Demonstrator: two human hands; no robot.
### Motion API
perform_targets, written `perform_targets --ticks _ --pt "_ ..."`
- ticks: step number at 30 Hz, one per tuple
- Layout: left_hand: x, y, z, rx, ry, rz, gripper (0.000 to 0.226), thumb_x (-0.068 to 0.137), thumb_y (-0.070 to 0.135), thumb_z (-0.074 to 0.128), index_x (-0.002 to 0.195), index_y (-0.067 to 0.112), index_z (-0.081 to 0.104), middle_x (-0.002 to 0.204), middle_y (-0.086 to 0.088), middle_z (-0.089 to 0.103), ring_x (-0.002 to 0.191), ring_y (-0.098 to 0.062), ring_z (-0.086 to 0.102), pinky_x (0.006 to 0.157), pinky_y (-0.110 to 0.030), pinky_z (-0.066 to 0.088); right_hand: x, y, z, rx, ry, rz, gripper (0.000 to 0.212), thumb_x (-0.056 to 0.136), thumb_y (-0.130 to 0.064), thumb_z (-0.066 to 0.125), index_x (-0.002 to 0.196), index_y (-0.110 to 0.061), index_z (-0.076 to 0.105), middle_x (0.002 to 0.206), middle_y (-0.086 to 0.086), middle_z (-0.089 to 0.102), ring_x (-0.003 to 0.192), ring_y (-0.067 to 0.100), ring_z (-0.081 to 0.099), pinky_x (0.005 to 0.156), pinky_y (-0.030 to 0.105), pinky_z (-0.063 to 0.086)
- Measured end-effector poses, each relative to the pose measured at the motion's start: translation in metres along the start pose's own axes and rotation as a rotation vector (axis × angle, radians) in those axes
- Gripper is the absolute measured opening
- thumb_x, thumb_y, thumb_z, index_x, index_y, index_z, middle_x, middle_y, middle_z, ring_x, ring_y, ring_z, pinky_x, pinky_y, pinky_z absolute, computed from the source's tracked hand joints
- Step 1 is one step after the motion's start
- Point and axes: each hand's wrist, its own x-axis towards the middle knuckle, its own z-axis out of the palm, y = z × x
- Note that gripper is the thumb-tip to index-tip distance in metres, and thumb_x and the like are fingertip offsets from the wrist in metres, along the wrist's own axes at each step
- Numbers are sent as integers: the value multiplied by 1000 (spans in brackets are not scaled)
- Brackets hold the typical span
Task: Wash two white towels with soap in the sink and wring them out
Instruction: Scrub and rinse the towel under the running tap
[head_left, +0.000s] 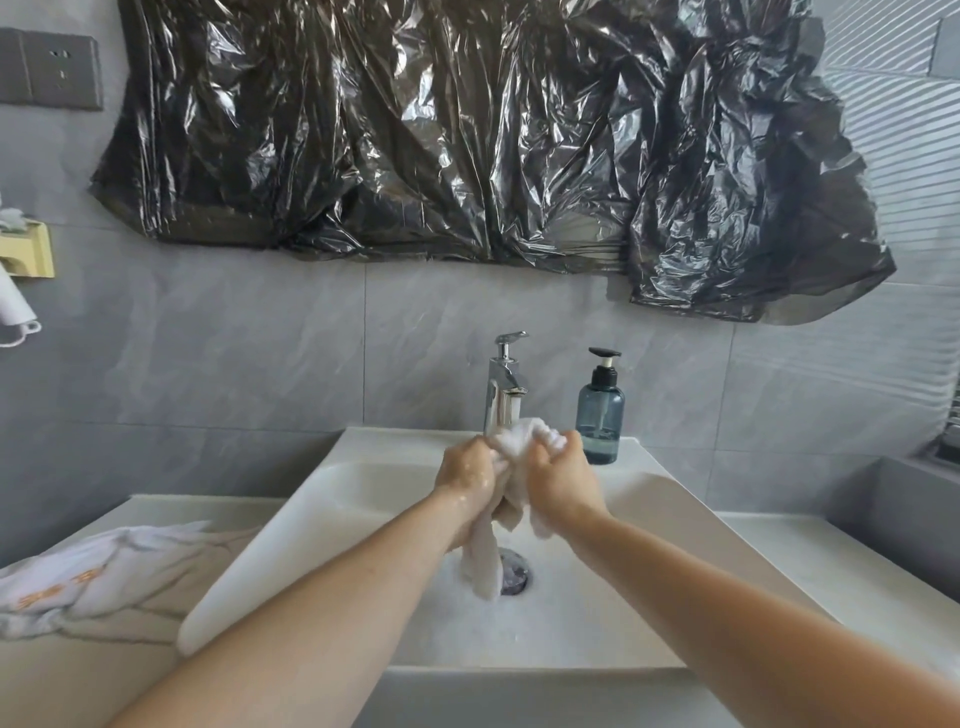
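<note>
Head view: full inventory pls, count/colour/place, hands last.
wet white towel: 1, white, gripped by both hands over the basin, its tail hanging to the drain
second white towel with orange lettering: 1, countertop left of sink
rectangular white ceramic sink: 1, centre
round metal drain: 1, basin floor
chrome faucet: 1, behind basin
blue-grey pump soap bottle: 1, black pump, right of faucet
crumpled black plastic sheet: 1, on wall above
grey wall socket plate: 1, top left
yellow wall holder: 1, left edge
left hand: grips towel
right hand: grips towel
</note>
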Motion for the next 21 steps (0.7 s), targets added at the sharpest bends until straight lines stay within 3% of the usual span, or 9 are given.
perform_targets --ticks 2,4,7,11,14,18,21 --pt "6 -2 -1 101 11 12 27 82 35 61 79 12 74 69 -8 69 53 -23 57 51 -28 42 -13 3 6 31 -78 -29 31 104 -46 38 109 -16 43 92 12 70 78 31 67 79 48 58" --pt "14 -6 -4 139 16 -5 25 78 33 64 81 10 72 76 -3 71 59 -22 60 55 -30 47 -27 6 11 23 -173 -82 21 103 -33 45 113 -14 43 95 9 67 89 31 66 81 44 54" --pt "4 -1 1 27 -2 -36 27 74 24 57 82 8 77 80 -16 76 62 -30 68 51 -40 54 -11 7 0 -16 -90 -35 22 106 -35 42 113 -14 42 104 12 67 99 35 66 86 42 52" --pt "0 -2 3 46 10 -19 28 82 27 61 90 7 80 75 -10 76 60 -28 67 52 -32 50 -12 7 -2 -9 -113 -1 24 107 -34 41 118 -13 41 100 8 64 93 31 66 81 39 50" --pt "8 -5 -1 25 47 -43 17 75 22 64 77 9 76 76 -9 71 60 -25 61 57 -34 47 -23 9 5 -30 -221 -40 25 103 -30 47 121 -12 46 110 11 66 103 31 66 91 45 53" --pt "-12 1 7 69 -46 14 15 79 18 60 77 13 74 68 -9 68 55 -24 58 52 -26 42 3 14 -11 -54 -116 77 28 104 -30 40 124 -12 46 116 12 65 106 34 63 97 47 51" --pt "-11 -2 3 138 -90 41 20 79 23 64 84 10 79 89 -10 80 79 -33 76 69 -34 53 6 26 -19 -140 -148 109 22 105 -33 40 117 -15 41 107 11 63 99 33 62 88 43 51"
